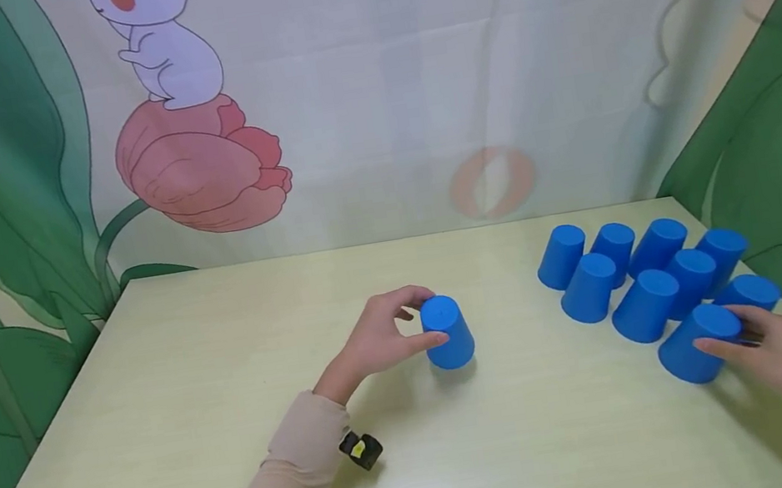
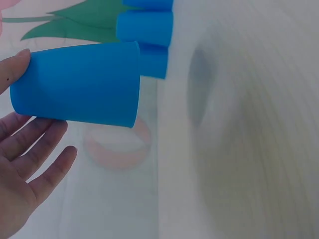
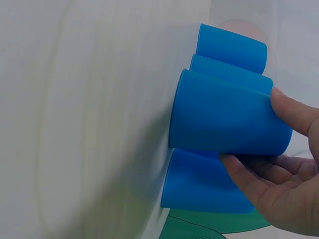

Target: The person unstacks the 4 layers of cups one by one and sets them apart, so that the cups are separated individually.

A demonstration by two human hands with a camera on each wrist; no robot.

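Observation:
My left hand [image 1: 384, 338] pinches a blue cup [image 1: 455, 344] near its closed end, thumb on one side and fingers on the other. The cup is upside down, mouth facing the table, and the left wrist view shows its rim [image 2: 138, 84] above the tabletop with a shadow apart from it. Over on the right, my right hand [image 1: 779, 354] grips another upturned blue cup [image 1: 695, 350] between thumb and fingers, at the near end of a group of similar cups. In the right wrist view this gripped cup [image 3: 229, 114] partly covers the cups behind it.
Several upturned blue cups [image 1: 646, 307] stand close together in slanting rows at the table's right side. The pale wooden table [image 1: 176, 377] ends at a printed curtain [image 1: 371, 112] behind. A black wrist device [image 1: 362, 449] is on the left sleeve.

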